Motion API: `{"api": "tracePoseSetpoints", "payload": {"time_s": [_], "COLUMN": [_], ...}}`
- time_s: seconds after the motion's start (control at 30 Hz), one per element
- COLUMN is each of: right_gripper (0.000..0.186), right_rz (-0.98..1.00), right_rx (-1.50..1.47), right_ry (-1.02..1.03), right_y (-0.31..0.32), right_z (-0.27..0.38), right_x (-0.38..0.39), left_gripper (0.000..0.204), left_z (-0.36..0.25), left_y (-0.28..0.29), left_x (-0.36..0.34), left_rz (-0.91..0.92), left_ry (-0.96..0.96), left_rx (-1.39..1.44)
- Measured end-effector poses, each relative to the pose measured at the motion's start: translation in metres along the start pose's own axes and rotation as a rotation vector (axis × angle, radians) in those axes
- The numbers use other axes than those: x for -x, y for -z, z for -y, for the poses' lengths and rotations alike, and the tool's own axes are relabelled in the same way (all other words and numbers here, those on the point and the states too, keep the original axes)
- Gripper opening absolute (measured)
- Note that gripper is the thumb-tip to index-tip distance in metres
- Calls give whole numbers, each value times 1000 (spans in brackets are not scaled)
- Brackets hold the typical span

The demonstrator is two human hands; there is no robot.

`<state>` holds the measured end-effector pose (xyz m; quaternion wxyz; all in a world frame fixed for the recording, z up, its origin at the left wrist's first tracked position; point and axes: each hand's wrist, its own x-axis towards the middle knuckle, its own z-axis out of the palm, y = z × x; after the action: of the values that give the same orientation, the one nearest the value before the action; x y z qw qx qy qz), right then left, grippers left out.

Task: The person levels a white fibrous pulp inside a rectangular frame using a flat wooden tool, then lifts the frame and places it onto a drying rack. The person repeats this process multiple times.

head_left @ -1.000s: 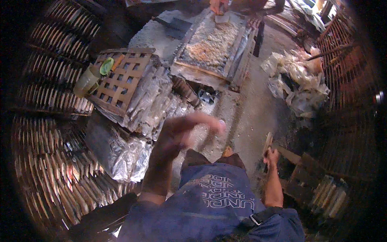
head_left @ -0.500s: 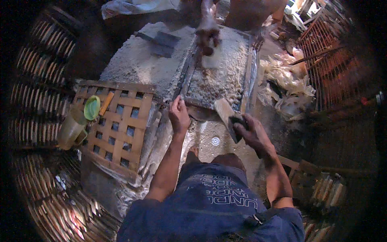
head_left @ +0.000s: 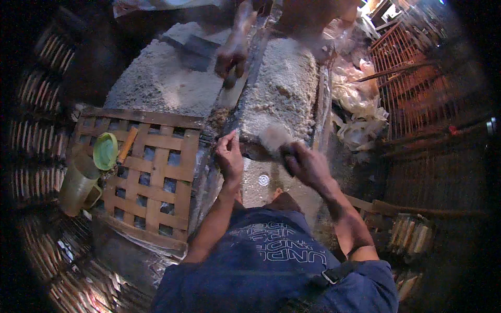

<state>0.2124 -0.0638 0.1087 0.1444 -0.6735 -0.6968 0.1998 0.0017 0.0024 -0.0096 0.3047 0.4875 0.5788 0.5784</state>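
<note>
Right hand is gripping a scraper, now swept left along the tray's near edge, so work looks centred there (too blurred to confirm it's touching the white crumbs). Left hand is pinched narrow at the corner; can't tell if it's holding anything. Farther off, a co-worker's hand has shifted left, arm cut off up top.

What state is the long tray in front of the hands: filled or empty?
Filled: pale crumbly material spreads across the tray between its long sides. How deep it lies, I cannot tell.
</note>
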Motion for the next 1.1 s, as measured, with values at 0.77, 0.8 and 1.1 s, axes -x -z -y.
{"api": "tracePoseSetpoints", "payload": {"time_s": [0.77, 0.8, 1.1], "right_gripper": [33, 33, 30], "right_rz": [-70, 98, -23], "right_rx": [-45, 138, 78], "right_ry": [62, 114, 105], "right_y": [46, 44, 93], "right_z": [-84, -88, -108], "right_x": [-5, 4, -42], "left_gripper": [23, 23, 22], "left_z": [-15, -9, 8], "left_y": [-20, -18, -18], "left_x": [5, 5, -2], "left_rz": [7, 6, 38], "left_ry": [155, 116, 171], "left_rx": [18, -17, 71]}}
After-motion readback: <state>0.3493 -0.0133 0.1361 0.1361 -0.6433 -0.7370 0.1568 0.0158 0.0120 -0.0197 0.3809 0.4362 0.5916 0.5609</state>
